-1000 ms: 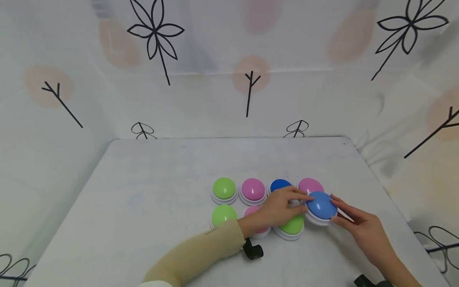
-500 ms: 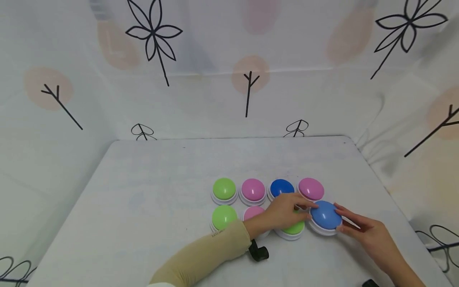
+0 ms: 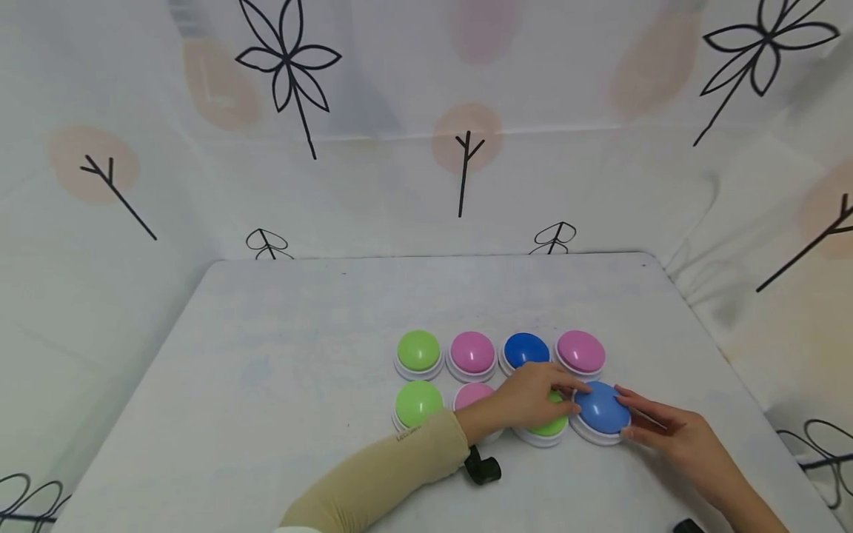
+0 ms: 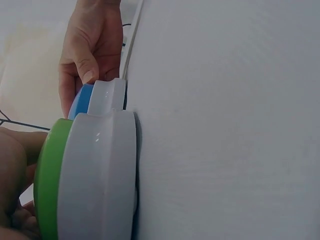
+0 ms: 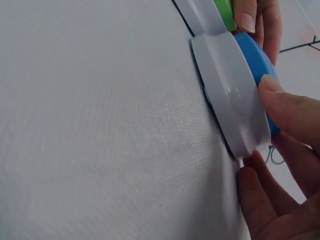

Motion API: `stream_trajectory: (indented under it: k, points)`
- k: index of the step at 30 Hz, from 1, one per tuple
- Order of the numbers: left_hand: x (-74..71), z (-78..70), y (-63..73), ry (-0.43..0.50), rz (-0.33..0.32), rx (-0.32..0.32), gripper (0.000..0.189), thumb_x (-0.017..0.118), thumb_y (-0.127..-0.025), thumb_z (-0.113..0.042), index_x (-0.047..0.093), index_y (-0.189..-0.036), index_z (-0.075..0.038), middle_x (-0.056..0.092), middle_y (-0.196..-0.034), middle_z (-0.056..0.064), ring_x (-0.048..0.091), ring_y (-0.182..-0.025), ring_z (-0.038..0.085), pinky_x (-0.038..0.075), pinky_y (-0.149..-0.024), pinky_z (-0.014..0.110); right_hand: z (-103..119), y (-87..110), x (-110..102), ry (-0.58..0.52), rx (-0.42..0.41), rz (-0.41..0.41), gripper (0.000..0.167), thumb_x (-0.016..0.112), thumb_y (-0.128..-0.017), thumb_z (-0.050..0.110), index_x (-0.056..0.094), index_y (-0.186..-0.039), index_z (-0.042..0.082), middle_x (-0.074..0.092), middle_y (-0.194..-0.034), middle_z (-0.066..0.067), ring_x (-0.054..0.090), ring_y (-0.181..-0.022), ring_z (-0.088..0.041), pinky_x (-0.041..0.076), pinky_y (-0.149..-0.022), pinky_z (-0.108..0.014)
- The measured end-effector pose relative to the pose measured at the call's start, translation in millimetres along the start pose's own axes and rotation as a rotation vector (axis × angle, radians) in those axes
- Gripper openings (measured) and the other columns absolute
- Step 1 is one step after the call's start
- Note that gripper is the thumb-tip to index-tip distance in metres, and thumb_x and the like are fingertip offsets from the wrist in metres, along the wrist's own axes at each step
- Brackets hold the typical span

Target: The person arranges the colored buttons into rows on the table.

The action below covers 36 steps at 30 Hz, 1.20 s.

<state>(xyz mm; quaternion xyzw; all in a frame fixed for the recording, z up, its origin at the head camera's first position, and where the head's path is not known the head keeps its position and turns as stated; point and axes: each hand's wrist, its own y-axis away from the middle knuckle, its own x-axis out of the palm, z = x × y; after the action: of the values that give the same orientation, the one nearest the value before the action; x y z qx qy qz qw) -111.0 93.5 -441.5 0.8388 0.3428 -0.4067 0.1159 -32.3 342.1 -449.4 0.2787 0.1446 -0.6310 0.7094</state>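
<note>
A light blue dome push button [image 3: 602, 409] with a white base sits at the near right end of two rows of similar buttons. My right hand [image 3: 676, 437] holds it from the right, and the right wrist view shows the thumb [image 5: 272, 85] against its blue dome. From the left, my left hand [image 3: 536, 392] reaches over a green button [image 3: 552, 426], with its fingertips and thumb at the blue dome's edge. The left wrist view shows the green button's white base [image 4: 97, 175] flat on the table, close against the blue one. A pink button [image 3: 474, 394] is partly hidden by the left forearm.
The back row has a green button [image 3: 418, 351], a pink button [image 3: 472, 352], a dark blue button [image 3: 526, 349] and another pink button [image 3: 581, 351]. Another green button [image 3: 418, 403] stands front left. The white table [image 3: 266, 414] meets a patterned cloth backdrop [image 3: 373, 185].
Both hands have brought the light blue button down and toward the near side, from overlapping the back pink button to the front row, beside the green one.
</note>
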Motion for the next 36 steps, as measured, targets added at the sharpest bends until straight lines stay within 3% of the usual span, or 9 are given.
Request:
stream_trajectory:
  k: [4,9,12,14,19,20,23,26,36]
  points:
    - [-0.1,-0.6,0.2,0.008,-0.004,-0.003,0.034,0.072,-0.093,-0.031,0.070,-0.127,-0.031,0.064,-0.115,-0.019,0.049,-0.094,-0.011,0.038,-0.072,0.003,1,0.8,0,0.027,-0.043,-0.015,0.059,0.080,-0.085,0.022,0.060,-0.138,0.006,0.049,-0.146,-0.017,0.053,-0.120,0.004,0.052,-0.084,-0.016]
    - [-0.4,0.0,0.4,0.026,-0.010,0.011,0.033,0.071,-0.094,-0.031,0.070,-0.127,-0.029,0.065,-0.112,-0.018,0.049,-0.093,-0.011,0.038,-0.072,0.003,2,0.7,-2,0.054,-0.077,-0.026,0.057,0.080,-0.086,0.024,0.061,-0.136,0.007,0.050,-0.146,-0.019,0.053,-0.116,0.008,0.052,-0.084,-0.016]
    - [-0.8,0.5,0.3,0.041,-0.015,0.003,0.032,0.071,-0.094,-0.031,0.070,-0.126,-0.028,0.065,-0.108,-0.018,0.050,-0.092,-0.012,0.038,-0.073,0.003,3,0.8,-3,0.059,-0.087,-0.030,0.058,0.078,-0.087,0.029,0.060,-0.138,0.007,0.050,-0.145,-0.019,0.046,-0.112,0.018,0.051,-0.084,-0.014]
    - [-1.1,1.0,0.0,0.055,-0.019,-0.008,0.032,0.070,-0.094,-0.031,0.070,-0.126,-0.028,0.065,-0.107,-0.019,0.051,-0.093,-0.012,0.039,-0.075,0.002,4,0.6,-4,0.067,-0.080,-0.032,0.059,0.076,-0.088,0.034,0.059,-0.139,0.008,0.051,-0.145,-0.018,0.050,-0.118,0.011,0.050,-0.084,-0.013]
    - [-2.4,2.4,-0.1,0.148,-0.035,-0.037,0.027,0.069,-0.095,-0.031,0.072,-0.122,-0.027,0.066,-0.110,-0.020,0.054,-0.099,-0.011,0.041,-0.081,0.004,6,-0.7,-6,0.092,-0.043,-0.059,0.061,0.072,-0.091,0.041,0.057,-0.141,0.010,0.052,-0.145,-0.014,0.049,-0.132,-0.035,0.050,-0.084,-0.015]
    - [-2.9,2.5,0.0,0.170,-0.037,-0.041,0.027,0.069,-0.095,-0.030,0.072,-0.122,-0.027,0.066,-0.110,-0.020,0.054,-0.099,-0.010,0.042,-0.082,0.005,7,-1.0,-6,0.090,-0.045,-0.070,0.061,0.071,-0.091,0.041,0.057,-0.141,0.010,0.053,-0.144,-0.013,0.050,-0.132,-0.032,0.050,-0.084,-0.014]
    - [-5.6,2.1,0.8,0.237,-0.030,-0.060,0.025,0.069,-0.096,-0.031,0.072,-0.120,-0.028,0.065,-0.109,-0.021,0.054,-0.101,-0.010,0.044,-0.083,0.007,10,-1.3,-8,0.085,-0.071,-0.099,0.057,0.070,-0.093,0.039,0.057,-0.141,0.011,0.056,-0.141,-0.010,0.053,-0.124,-0.002,0.049,-0.082,-0.011]
    - [-10.2,2.6,2.0,0.256,-0.014,-0.049,0.025,0.068,-0.096,-0.030,0.072,-0.121,-0.028,0.063,-0.108,-0.022,0.054,-0.101,-0.010,0.044,-0.083,0.007,16,-1.7,-10,0.088,-0.108,-0.121,0.054,0.068,-0.095,0.037,0.058,-0.141,0.011,0.058,-0.140,-0.008,0.045,-0.111,0.018,0.048,-0.081,-0.010]
    - [-36.2,19.4,11.5,0.244,-0.046,0.056,0.026,0.066,-0.098,-0.024,0.071,-0.123,-0.021,0.065,-0.107,-0.017,0.055,-0.098,-0.007,0.045,-0.084,0.009,38,-4.9,-3,0.026,-0.190,-0.153,0.049,0.067,-0.097,0.032,0.058,-0.139,0.008,0.064,-0.132,-0.001,0.049,-0.109,0.017,0.048,-0.081,-0.010]
